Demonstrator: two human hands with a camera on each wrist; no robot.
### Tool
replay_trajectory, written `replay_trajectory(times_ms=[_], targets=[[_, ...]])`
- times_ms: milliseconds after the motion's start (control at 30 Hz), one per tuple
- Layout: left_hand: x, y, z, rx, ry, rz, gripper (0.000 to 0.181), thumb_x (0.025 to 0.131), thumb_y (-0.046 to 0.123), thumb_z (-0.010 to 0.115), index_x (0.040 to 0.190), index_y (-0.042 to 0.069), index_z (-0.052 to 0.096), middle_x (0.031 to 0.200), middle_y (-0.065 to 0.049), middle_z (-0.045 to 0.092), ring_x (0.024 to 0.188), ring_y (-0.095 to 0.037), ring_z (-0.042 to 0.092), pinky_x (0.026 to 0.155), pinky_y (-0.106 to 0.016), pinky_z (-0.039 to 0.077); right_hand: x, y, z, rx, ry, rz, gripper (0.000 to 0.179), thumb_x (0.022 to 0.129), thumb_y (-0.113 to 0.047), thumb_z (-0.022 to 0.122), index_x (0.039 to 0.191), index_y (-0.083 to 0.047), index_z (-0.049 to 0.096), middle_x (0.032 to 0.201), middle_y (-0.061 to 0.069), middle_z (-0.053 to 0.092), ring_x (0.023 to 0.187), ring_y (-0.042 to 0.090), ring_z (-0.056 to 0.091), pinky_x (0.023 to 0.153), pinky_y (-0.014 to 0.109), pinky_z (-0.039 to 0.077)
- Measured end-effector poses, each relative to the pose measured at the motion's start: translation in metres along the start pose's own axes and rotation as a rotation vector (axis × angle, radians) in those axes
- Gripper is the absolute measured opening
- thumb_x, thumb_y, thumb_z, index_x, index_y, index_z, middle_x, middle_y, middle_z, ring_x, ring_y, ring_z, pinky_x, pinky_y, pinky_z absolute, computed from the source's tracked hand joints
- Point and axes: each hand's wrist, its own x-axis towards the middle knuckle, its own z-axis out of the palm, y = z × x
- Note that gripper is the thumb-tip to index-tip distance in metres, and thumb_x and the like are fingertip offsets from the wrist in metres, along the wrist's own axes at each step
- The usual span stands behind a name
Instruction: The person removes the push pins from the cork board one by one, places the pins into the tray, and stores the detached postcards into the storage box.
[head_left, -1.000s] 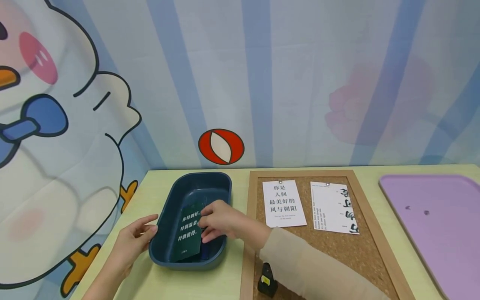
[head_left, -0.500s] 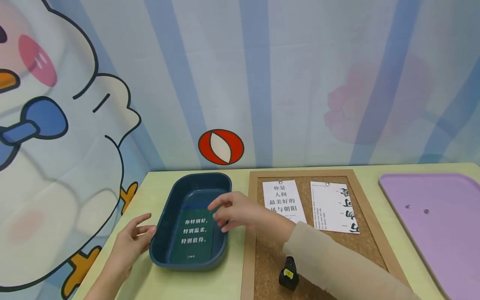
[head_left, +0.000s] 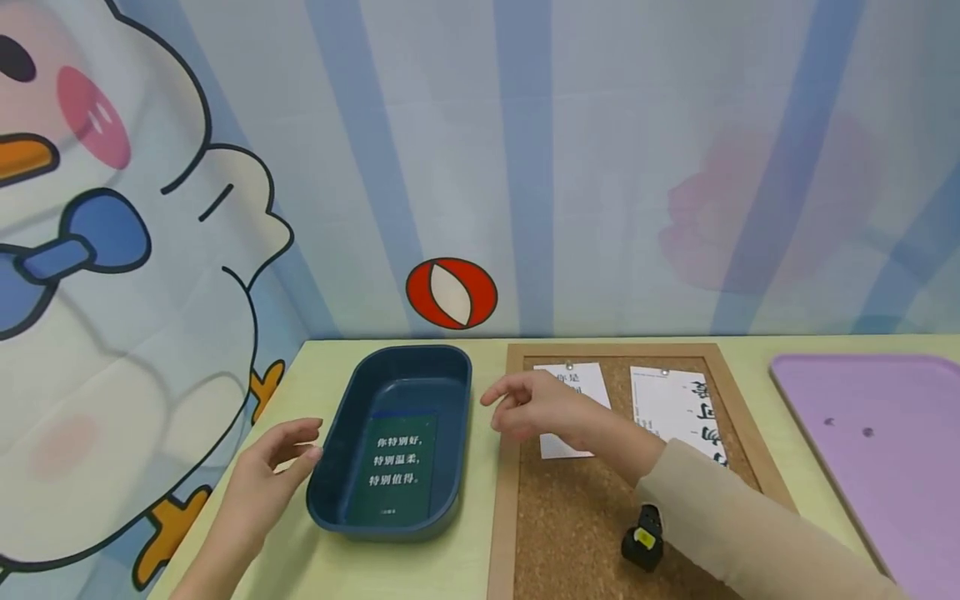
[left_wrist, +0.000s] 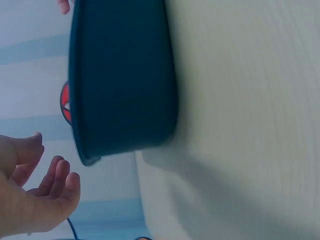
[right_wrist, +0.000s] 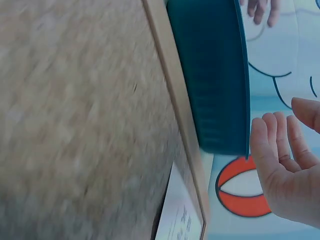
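A dark green card (head_left: 397, 467) with white printed characters lies flat in a dark blue plastic basin (head_left: 318, 500). Just outside the basin's left rim is my left hand (head_left: 266, 479), its fingers loosely bent and holding nothing. In the left wrist view, that hand (left_wrist: 37, 190) shows apart from the basin wall. My right hand (head_left: 543, 408) hovers over the left edge of the corkboard (head_left: 570, 517), to the right of the basin, with nothing in its relaxed fingers. It hides part of a white card (head_left: 592, 379) pinned to the board.
A second white card (head_left: 667, 400) is pinned at the board's upper right, partly hidden by my right forearm. A black wrist device (head_left: 642, 542) sits by the right sleeve. At the far right lies a purple tray (head_left: 885, 450). A cartoon-printed curtain (head_left: 600, 167) stands behind the table.
The right hand has let go of the green card, which now lies flat in the basin. It has moved right, out over the corkboard. My left hand has stayed beside the basin's left rim.
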Motion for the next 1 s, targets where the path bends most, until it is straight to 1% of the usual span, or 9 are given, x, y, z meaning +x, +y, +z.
replay_trajectory(times_ms=[133,200,300,433,533,700,833,933,1000], targets=[[-0.007,0.018,0.005,0.044,0.025,0.064,0.035,0.091,0.006,0.059,0.126,0.005,0.055,0.123,-0.015,0.056,0.104,-0.021,0.056,0.086,-0.035,0.049,-0.007,0.005,-0.015,0.007,0.012,-0.006,0.032,0.082,0.001,0.055,0.114,0.006,0.056,0.090,0.015,0.062,0.080,0.024,0.061,0.078,0.041,0.051],[-0.011,0.025,0.009,0.095,0.043,0.139,0.034,0.089,0.004,0.062,0.122,0.005,0.058,0.121,-0.015,0.058,0.105,-0.028,0.056,0.085,-0.043,0.049,-0.011,0.007,-0.021,0.000,0.021,-0.005,0.033,0.083,0.001,0.056,0.115,0.007,0.055,0.092,0.017,0.062,0.083,0.026,0.062,0.078,0.041,0.052],[-0.019,0.035,0.017,0.233,0.084,0.285,0.031,0.085,0.003,0.067,0.115,0.008,0.063,0.112,-0.012,0.060,0.099,-0.028,0.058,0.079,-0.044,0.050,-0.017,0.009,-0.029,-0.012,0.025,-0.004,0.034,0.084,0.000,0.057,0.117,0.009,0.053,0.092,0.017,0.063,0.086,0.028,0.061,0.077,0.041,0.052],[-0.027,0.047,0.030,0.395,0.142,0.463,0.028,0.079,0.003,0.073,0.105,0.011,0.067,0.102,-0.006,0.060,0.095,-0.025,0.059,0.077,-0.042,0.051,-0.025,0.011,-0.039,-0.043,0.031,0.001,0.034,0.085,-0.001,0.057,0.117,0.009,0.053,0.088,0.011,0.063,0.083,0.025,0.060,0.075,0.039,0.052],[-0.029,0.056,0.039,0.431,0.161,0.580,0.029,0.075,0.002,0.076,0.101,0.011,0.068,0.099,-0.003,0.060,0.092,-0.022,0.059,0.076,-0.038,0.051,-0.030,0.012,-0.048,-0.074,0.037,0.004,0.033,0.084,-0.001,0.056,0.116,0.009,0.053,0.085,0.009,0.063,0.082,0.024,0.060,0.075,0.040,0.052],[-0.032,0.066,0.051,0.469,0.199,0.764,0.033,0.069,0.000,0.080,0.099,0.010,0.069,0.098,-0.002,0.060,0.086,-0.017,0.057,0.068,-0.030,0.050,-0.036,0.016,-0.062,-0.107,0.054,0.023,0.034,0.085,-0.002,0.057,0.117,0.009,0.052,0.089,0.013,0.063,0.086,0.028,0.060,0.075,0.040,0.052],[-0.036,0.074,0.063,0.470,0.212,0.847,0.033,0.070,0.002,0.080,0.099,0.011,0.069,0.099,-0.002,0.059,0.082,-0.016,0.055,0.065,-0.026,0.048,-0.043,0.021,-0.070,-0.117,0.077,0.055,0.035,0.086,-0.003,0.057,0.118,0.009,0.052,0.092,0.015,0.063,0.087,0.028,0.060,0.076,0.039,0.052],[-0.038,0.079,0.071,0.474,0.183,0.864,0.031,0.072,0.005,0.079,0.100,0.013,0.068,0.100,-0.001,0.059,0.082,-0.015,0.055,0.065,-0.026,0.048,-0.046,0.025,-0.074,-0.122,0.094,0.068,0.035,0.086,-0.003,0.057,0.119,0.009,0.052,0.093,0.015,0.064,0.086,0.025,0.061,0.075,0.038,0.052],[-0.040,0.081,0.077,0.480,0.147,0.864,0.029,0.074,0.006,0.078,0.100,0.012,0.068,0.100,0.000,0.059,0.084,-0.015,0.056,0.068,-0.028,0.049,-0.048,0.027,-0.077,-0.122,0.104,0.070,0.036,0.086,-0.004,0.058,0.118,0.010,0.052,0.093,0.015,0.065,0.085,0.023,0.061,0.075,0.038,0.052]])
